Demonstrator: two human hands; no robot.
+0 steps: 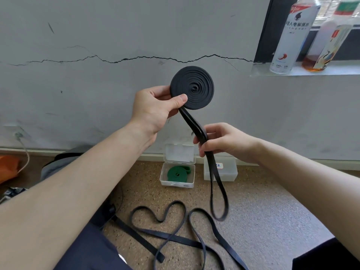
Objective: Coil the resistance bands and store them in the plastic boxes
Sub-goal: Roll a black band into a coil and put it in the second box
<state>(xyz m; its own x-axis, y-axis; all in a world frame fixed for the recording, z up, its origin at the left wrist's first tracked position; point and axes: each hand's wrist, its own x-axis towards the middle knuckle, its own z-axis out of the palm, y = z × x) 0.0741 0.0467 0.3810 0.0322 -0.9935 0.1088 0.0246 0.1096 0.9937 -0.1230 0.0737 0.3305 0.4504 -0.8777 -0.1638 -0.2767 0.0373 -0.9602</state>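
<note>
**Coiling a black band, tail not yet wound in**

The left hand (153, 108) holds the coil (191, 87) of the black band upright, its flat spiral face toward the camera. The thumb presses on the face at about 7 o'clock of the disc and the other fingers lie behind it, pinching the coil; this grip probably keeps the turns from springing loose. The free tail (212, 172) leaves the rim at 6 o'clock and runs down toward 5 o'clock, doubled, through the right hand (224, 142). There the fingers are curled around both strands, apparently to keep them flat and lightly taut as they feed into the coil. Below the right hand the tail hangs as an open loop clear of the floor (272, 221).

At 6 o'clock of the coil, on the floor by the wall, stands an open box (165, 180) with a coiled green band (176, 173) already inside, its lid propped against the wall. Just beside it at 3 o'clock is a second box (229, 172), closed and labelled, partly behind the tail; judged from the task, it awaits the black coil. More black band (175, 236) lies loose on the floor at 6 o'clock of the boxes, uncoiled. Two bottles (288, 36) stand on a sill at 2 o'clock, not involved.
</note>
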